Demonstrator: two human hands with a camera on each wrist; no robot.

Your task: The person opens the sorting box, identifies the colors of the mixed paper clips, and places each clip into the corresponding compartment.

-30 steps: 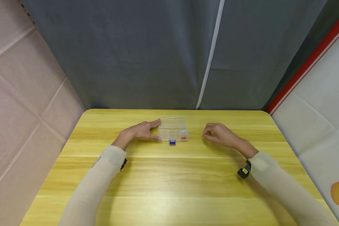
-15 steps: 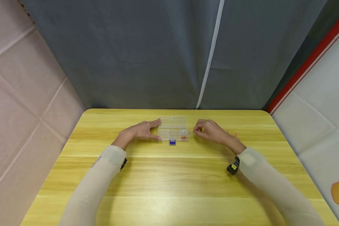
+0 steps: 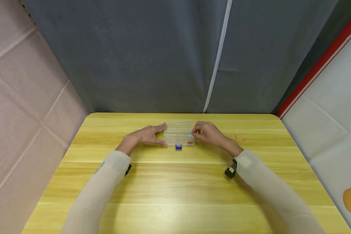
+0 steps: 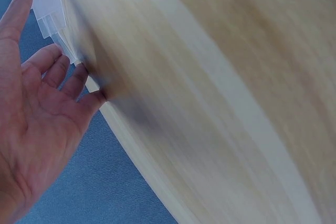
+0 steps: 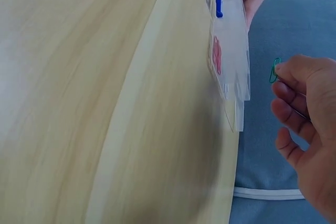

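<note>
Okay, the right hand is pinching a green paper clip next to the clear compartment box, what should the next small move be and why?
Probably lower the green wire paper clip into an open compartment and let go. The right hand pinches it at the right end of the clear plastic compartment box, whose lid seems open, while the left hand rests against the box's left end, which should keep it steady. Which compartment is free I cannot tell.

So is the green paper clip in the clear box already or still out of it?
Out. The right hand pinches the green paper clip beside the clear box, clear of its compartments; red clips lie inside.
</note>
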